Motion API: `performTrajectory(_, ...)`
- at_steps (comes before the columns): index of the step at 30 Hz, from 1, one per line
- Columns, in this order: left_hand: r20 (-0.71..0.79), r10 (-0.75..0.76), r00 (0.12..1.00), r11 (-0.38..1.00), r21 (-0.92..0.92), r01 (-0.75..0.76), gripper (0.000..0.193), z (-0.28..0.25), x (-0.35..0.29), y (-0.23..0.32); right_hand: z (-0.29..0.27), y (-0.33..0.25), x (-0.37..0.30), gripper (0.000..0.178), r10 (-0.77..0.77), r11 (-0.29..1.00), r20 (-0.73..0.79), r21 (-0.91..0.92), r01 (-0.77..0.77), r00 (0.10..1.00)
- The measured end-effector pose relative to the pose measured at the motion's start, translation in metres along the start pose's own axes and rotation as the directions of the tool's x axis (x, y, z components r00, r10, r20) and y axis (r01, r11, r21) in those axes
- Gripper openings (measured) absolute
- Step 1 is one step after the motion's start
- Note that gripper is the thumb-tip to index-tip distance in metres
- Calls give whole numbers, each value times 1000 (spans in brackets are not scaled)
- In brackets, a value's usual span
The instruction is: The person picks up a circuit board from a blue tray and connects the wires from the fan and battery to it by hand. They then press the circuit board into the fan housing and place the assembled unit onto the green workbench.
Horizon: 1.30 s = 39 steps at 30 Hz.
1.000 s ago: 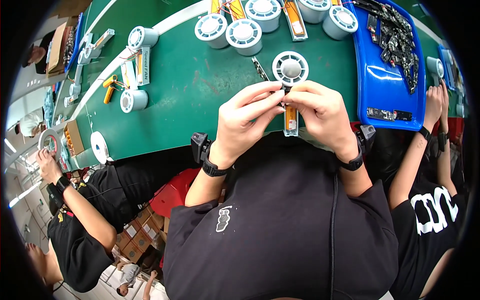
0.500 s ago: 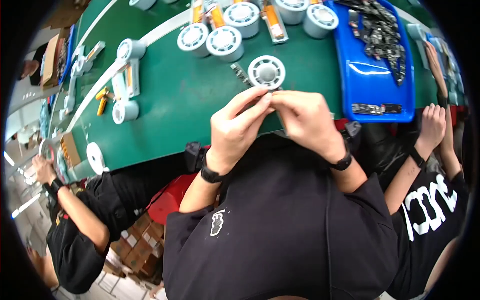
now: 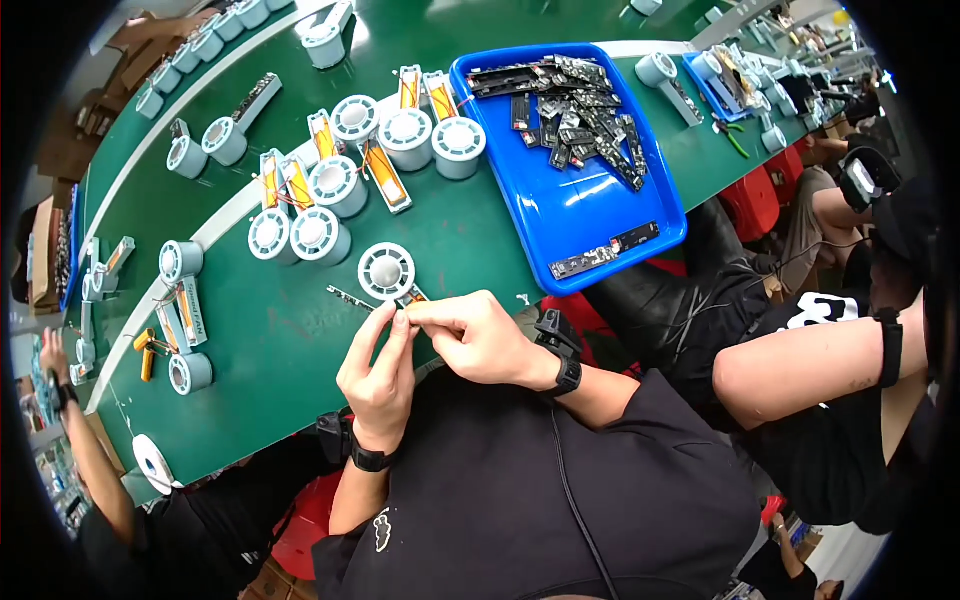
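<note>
Close together at the table's near edge, my left hand (image 3: 378,378) and my right hand (image 3: 485,338) meet with thumbs and fingers pinched. Whatever lies between the fingertips is too small and hidden to make out. Just beyond them is a light-blue handheld fan body (image 3: 386,271) with a round slotted head. Its handle (image 3: 414,296) is mostly covered by my right hand, and a bit of orange shows there. A narrow circuit board (image 3: 350,298) sticks out left of the fan head, near my left fingertips.
Several similar fan bodies (image 3: 320,235) with orange batteries stand beyond. To the right, a blue tray (image 3: 560,215) holds many dark circuit boards (image 3: 585,115). A yellow-handled tool (image 3: 147,350) and a white tape roll (image 3: 152,462) lie at left. Co-workers sit on both sides.
My view has swung right, so the tray and fan bodies appear further left and more of the table's right shows. My hands stay pinched together beside the fan body.
</note>
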<state>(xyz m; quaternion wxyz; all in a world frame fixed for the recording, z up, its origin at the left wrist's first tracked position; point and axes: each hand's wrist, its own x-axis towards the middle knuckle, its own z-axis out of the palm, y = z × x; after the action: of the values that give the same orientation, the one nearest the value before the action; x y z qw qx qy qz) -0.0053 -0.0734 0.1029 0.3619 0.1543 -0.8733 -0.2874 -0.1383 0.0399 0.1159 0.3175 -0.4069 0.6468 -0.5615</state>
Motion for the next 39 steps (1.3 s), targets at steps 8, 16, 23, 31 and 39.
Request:
performTrajectory(8,-50,77,996,996,43,-75,27,-3,-1,1,7,5,-2,38,-145,985,-84,79,152,986)
performTrajectory(16,-113,27,993,999,-32,-31,27,3,-7,3,6,13,-5,31,169,970,3,178,-167,986)
performTrajectory(23,-106,38,994,996,-73,-46,30,6,0,0,1,4,-3,32,39,984,-39,175,-32,998)
performTrajectory(31,70,-51,996,999,-4,52,36,-20,5,18,8,1,4,18,-152,969,-232,155,191,961)
performTrajectory(39,464,-308,831,635,-550,543,36,-11,40,8,-27,-34,2,18,190,959,271,-257,-120,944)
